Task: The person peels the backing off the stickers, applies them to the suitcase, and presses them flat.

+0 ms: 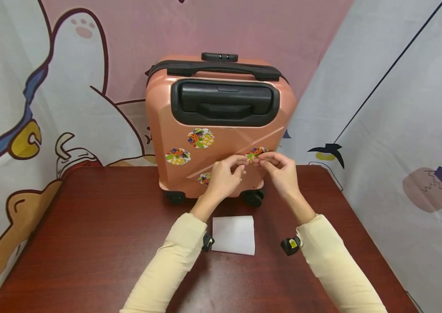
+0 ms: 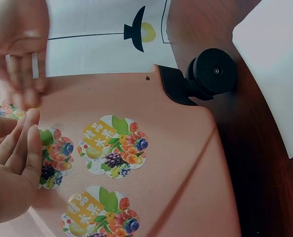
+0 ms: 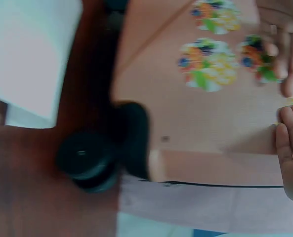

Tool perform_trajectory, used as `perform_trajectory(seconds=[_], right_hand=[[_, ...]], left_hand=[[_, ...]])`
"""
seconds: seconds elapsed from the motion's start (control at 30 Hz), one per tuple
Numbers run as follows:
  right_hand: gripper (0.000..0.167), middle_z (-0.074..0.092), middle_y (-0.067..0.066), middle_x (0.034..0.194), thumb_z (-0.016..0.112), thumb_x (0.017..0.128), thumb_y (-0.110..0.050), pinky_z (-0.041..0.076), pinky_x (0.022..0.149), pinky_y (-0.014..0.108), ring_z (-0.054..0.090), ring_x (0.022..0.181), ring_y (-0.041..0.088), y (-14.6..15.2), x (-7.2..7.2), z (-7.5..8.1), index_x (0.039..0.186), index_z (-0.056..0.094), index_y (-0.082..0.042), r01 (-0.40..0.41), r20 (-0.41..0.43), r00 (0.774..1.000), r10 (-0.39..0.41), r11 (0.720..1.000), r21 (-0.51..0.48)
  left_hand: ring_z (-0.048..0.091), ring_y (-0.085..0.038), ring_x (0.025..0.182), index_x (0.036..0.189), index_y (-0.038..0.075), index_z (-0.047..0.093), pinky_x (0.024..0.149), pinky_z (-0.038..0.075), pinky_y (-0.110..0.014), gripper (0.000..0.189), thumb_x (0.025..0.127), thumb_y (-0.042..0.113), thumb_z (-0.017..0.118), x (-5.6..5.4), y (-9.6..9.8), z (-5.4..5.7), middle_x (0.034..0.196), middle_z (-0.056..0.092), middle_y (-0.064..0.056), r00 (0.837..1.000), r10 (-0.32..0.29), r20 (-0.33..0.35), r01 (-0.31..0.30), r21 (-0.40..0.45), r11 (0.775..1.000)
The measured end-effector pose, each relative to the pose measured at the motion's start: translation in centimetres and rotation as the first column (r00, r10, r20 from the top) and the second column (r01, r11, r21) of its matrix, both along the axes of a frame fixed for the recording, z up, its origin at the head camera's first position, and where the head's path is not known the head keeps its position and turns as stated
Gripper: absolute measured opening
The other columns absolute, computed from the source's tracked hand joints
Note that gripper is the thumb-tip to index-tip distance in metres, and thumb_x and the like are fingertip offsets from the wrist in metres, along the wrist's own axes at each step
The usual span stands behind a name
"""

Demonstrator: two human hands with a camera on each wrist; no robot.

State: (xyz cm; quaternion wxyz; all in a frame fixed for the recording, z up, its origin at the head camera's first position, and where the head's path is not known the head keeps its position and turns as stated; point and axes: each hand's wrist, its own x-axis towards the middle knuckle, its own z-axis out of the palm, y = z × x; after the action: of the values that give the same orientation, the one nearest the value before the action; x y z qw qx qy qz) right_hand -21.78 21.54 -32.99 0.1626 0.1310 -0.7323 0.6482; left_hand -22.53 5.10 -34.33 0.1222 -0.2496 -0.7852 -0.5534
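Observation:
A salmon-pink suitcase [image 1: 229, 141] stands upright, its front dotted with several round fruit stickers [image 1: 201, 138]. Both hands meet at the sticker on the right [image 1: 256, 152], below the black handle recess. My left hand [image 1: 225, 176] has its fingertips at that sticker's lower left edge. On its lower right, the fingers of my right hand [image 1: 282, 171] touch the edge. In the left wrist view the fingers of both hands look fairly straight, and they partly hide this sticker [image 2: 7, 109]. Another sticker [image 1: 204, 178] is partly covered by the left hand.
A folded white paper sheet [image 1: 233, 234] lies on the dark red-brown table [image 1: 99, 243] in front of the suitcase. Black wheels [image 1: 253, 198] support the suitcase near the table's back edge. A printed cartoon cloth [image 1: 381, 108] hangs behind and at both sides.

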Motion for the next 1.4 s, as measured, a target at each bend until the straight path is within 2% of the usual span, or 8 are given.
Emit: perform_trajectory(seconds=[0.13, 0.37, 0.47, 0.7, 0.8, 1.1, 1.23, 1.4], right_hand=[[0.014, 0.067, 0.020, 0.085, 0.056, 0.086, 0.005, 0.052, 0.072, 0.029, 0.066, 0.078, 0.019, 0.1, 0.1, -1.1, 0.096, 0.061, 0.015, 0.015, 0.036, 0.999, -0.017, 0.999, 0.041], [0.014, 0.069, 0.010, 0.080, 0.055, 0.086, 0.006, 0.051, 0.074, 0.030, 0.066, 0.077, 0.019, 0.0, 0.1, 1.9, 0.094, 0.060, 0.017, 0.012, -0.096, 0.995, -0.013, 1.000, -0.011], [0.013, 0.069, 0.009, 0.080, 0.056, 0.086, 0.006, 0.051, 0.074, 0.032, 0.066, 0.077, 0.021, 0.1, 0.0, 2.1, 0.093, 0.061, 0.016, 0.010, -0.125, 0.992, -0.014, 0.999, -0.031], [0.015, 0.068, 0.014, 0.081, 0.054, 0.087, 0.007, 0.051, 0.075, 0.029, 0.067, 0.077, 0.018, 0.8, 0.1, -0.4, 0.095, 0.060, 0.017, 0.026, 0.025, 0.999, -0.026, 1.000, 0.015], [0.015, 0.068, 0.014, 0.080, 0.054, 0.087, 0.006, 0.051, 0.075, 0.028, 0.067, 0.076, 0.018, 0.9, 0.1, -0.5, 0.095, 0.060, 0.017, 0.030, 0.049, 0.998, -0.031, 0.999, 0.019], [0.014, 0.069, 0.006, 0.077, 0.055, 0.085, 0.008, 0.050, 0.075, 0.027, 0.066, 0.074, 0.017, 0.5, -0.1, 2.6, 0.092, 0.058, 0.019, 0.003, -0.138, 0.990, -0.010, 0.999, -0.047], [0.013, 0.069, 0.007, 0.078, 0.055, 0.085, 0.009, 0.051, 0.075, 0.030, 0.066, 0.076, 0.018, 0.6, -0.1, 2.0, 0.092, 0.058, 0.019, 0.012, -0.121, 0.992, -0.020, 0.998, -0.067], [0.014, 0.069, 0.007, 0.078, 0.054, 0.086, 0.008, 0.051, 0.074, 0.029, 0.066, 0.076, 0.016, 1.0, 0.2, 0.3, 0.094, 0.058, 0.019, 0.043, -0.037, 0.998, -0.044, 0.999, -0.031]], left_hand=[[0.065, -0.019, 0.076, 0.108, 0.000, 0.063, 0.059, 0.048, -0.018, 0.022, 0.088, -0.001, 0.052, 0.0, 0.0, -0.1, 0.096, 0.067, -0.011, 1.000, -0.006, 0.007, 0.006, -0.001, 1.000], [0.065, -0.016, 0.075, 0.107, 0.001, 0.063, 0.059, 0.047, -0.019, 0.022, 0.088, -0.001, 0.052, 0.0, 0.1, 0.0, 0.096, 0.068, -0.010, 1.000, 0.006, -0.008, -0.006, -0.002, 1.000], [0.065, -0.016, 0.075, 0.107, 0.001, 0.063, 0.060, 0.047, -0.020, 0.022, 0.088, -0.001, 0.052, 0.1, 0.1, 0.1, 0.097, 0.068, -0.009, 1.000, 0.006, -0.007, -0.006, 0.000, 1.000], [0.066, -0.019, 0.077, 0.109, 0.001, 0.062, 0.060, 0.048, -0.019, 0.023, 0.088, -0.002, 0.052, 0.1, 0.1, 0.0, 0.098, 0.067, -0.010, 1.000, -0.010, 0.006, 0.010, 0.009, 1.000], [0.066, -0.019, 0.077, 0.109, 0.001, 0.062, 0.058, 0.048, -0.019, 0.023, 0.088, -0.002, 0.052, 0.1, 0.1, -0.1, 0.098, 0.067, -0.010, 1.000, -0.013, 0.010, 0.013, 0.013, 1.000], [0.065, -0.020, 0.077, 0.110, 0.000, 0.061, 0.061, 0.048, -0.020, 0.024, 0.088, -0.002, 0.052, 0.1, 0.1, 0.0, 0.099, 0.067, -0.012, 1.000, -0.021, 0.005, 0.021, 0.028, 0.999], [0.065, -0.023, 0.078, 0.112, 0.000, 0.060, 0.060, 0.047, -0.020, 0.025, 0.088, -0.002, 0.052, 0.1, 0.1, -0.1, 0.101, 0.066, -0.013, 0.999, -0.034, 0.018, 0.033, 0.032, 0.999], [0.065, -0.023, 0.078, 0.113, 0.000, 0.060, 0.059, 0.047, -0.021, 0.026, 0.089, -0.002, 0.052, 0.1, 0.1, -0.2, 0.101, 0.066, -0.012, 0.999, -0.036, 0.029, 0.035, 0.030, 0.999]])
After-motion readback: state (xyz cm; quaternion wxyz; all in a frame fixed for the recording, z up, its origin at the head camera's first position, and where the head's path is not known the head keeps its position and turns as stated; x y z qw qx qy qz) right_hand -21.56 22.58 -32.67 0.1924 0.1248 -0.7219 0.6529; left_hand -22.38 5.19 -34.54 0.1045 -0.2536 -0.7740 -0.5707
